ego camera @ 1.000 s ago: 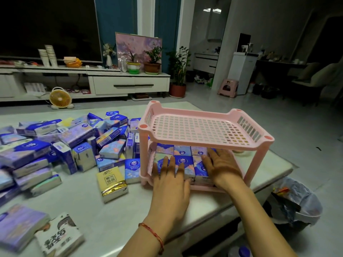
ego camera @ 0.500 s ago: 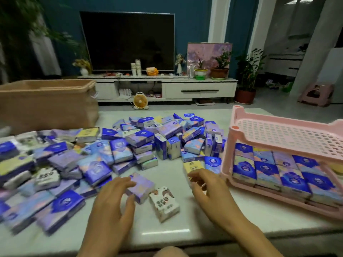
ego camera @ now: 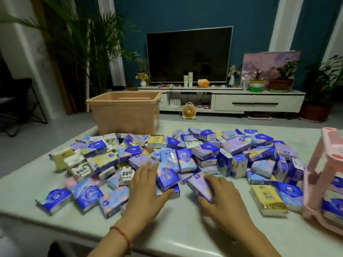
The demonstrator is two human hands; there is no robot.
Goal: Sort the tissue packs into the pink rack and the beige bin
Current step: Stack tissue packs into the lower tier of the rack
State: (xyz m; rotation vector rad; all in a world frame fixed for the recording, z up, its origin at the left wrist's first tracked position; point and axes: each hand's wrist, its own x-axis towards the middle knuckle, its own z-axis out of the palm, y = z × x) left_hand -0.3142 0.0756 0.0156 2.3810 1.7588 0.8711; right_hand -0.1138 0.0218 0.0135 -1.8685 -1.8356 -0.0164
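Tissue packs (ego camera: 185,160) heaped mid-table; beige bin (ego camera: 126,112) behind; pink rack (ego camera: 326,182) right, holding packs

Wall: deep teal (ego camera: 259,19), with white vertical trim (ego camera: 280,25).
Screen: dark television (ego camera: 189,54), centred on the wall.
Furniture: low white media console (ego camera: 258,103) beneath it.
Plants: tall palm (ego camera: 79,47) at left; potted plants (ego camera: 281,78) at right.
Floor: pale grey (ego camera: 27,138), small yellow fan (ego camera: 188,110) standing on it.
Light: dim.

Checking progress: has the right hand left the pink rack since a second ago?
Yes. The right hand has moved left, away from the pink rack, onto a purple pack in the pile.
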